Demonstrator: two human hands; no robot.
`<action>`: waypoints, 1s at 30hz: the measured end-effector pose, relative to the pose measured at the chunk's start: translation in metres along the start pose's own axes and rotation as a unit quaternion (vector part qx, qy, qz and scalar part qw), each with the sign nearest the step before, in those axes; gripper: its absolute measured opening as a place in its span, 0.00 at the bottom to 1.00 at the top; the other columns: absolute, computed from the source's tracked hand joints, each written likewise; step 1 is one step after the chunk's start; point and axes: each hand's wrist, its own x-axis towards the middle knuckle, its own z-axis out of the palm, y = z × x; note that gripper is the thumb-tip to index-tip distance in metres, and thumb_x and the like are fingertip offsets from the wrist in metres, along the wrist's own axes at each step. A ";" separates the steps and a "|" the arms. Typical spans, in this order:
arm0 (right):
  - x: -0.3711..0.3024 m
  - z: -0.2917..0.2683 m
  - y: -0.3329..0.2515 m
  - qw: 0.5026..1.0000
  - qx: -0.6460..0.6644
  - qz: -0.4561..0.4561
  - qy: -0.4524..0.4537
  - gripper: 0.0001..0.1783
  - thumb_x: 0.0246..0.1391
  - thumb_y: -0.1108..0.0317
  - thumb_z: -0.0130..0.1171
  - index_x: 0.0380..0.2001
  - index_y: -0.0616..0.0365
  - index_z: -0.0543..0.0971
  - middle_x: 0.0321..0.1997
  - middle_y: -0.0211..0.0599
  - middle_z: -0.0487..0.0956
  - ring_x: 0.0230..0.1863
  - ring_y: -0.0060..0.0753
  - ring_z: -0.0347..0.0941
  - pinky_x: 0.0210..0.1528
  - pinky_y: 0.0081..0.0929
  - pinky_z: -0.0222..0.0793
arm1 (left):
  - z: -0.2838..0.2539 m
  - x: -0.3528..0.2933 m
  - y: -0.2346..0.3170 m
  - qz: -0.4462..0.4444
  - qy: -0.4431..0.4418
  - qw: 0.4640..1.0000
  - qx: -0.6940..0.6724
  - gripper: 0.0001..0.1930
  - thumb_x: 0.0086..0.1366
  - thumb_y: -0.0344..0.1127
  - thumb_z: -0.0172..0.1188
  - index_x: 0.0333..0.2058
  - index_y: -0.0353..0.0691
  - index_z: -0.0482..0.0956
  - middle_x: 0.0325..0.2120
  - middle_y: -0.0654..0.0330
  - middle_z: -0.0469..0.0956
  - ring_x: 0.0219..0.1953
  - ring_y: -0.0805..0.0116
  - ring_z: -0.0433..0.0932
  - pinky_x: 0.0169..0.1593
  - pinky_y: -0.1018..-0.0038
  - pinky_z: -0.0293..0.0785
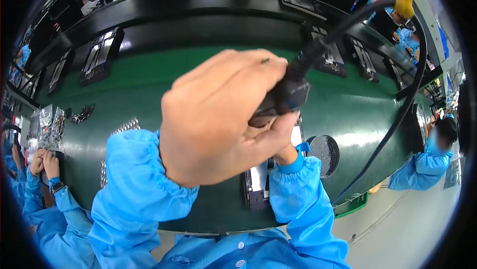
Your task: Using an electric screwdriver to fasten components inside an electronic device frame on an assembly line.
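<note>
My left hand (213, 115) is raised close in front, its fingers wrapped round a black corded tool (293, 95) that looks like an electric screwdriver. A thick cable leaves the tool's top and runs up to the right. Behind and below it is my right hand (285, 154), with a blue band at the wrist; its fingers are hidden by the left hand. Below both hands a flat device with a black frame and silvery panels (257, 184) lies on the green bench, partly covered by my hands and sleeve.
A round black dish (325, 155) stands right of my right hand. A metal tray with rows of small parts (126, 126) lies left. Black units (102, 56) line the bench's far side. The cable (397, 132) hangs at right. Co-workers sit on both sides; the left one's hands (45, 162) are near plastic bags (47, 125).
</note>
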 end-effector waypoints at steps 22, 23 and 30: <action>-0.012 -0.021 -0.034 0.998 0.034 0.032 0.036 0.14 0.35 0.77 0.66 0.30 0.65 0.75 0.24 0.32 0.77 0.27 0.18 0.70 0.30 0.21 0.69 | 0.028 0.000 0.016 -0.058 -0.012 0.997 -0.054 0.25 0.43 0.28 0.70 0.43 0.27 0.76 0.36 0.52 0.79 0.39 0.67 0.78 0.46 0.72 0.74; -0.012 -0.021 -0.034 0.998 0.041 0.031 0.046 0.15 0.35 0.77 0.66 0.30 0.65 0.75 0.25 0.33 0.77 0.27 0.18 0.70 0.30 0.21 0.69 | 0.029 -0.001 0.017 -0.058 -0.010 0.997 -0.055 0.25 0.44 0.28 0.70 0.43 0.27 0.76 0.36 0.52 0.79 0.39 0.67 0.78 0.45 0.73 0.74; -0.016 -0.027 -0.024 1.000 0.016 0.005 0.010 0.13 0.35 0.76 0.67 0.27 0.64 0.76 0.24 0.33 0.77 0.26 0.18 0.71 0.30 0.21 0.70 | 0.032 0.002 0.022 -0.089 -0.010 0.995 -0.053 0.23 0.45 0.29 0.69 0.42 0.28 0.76 0.33 0.54 0.80 0.37 0.69 0.79 0.43 0.74 0.75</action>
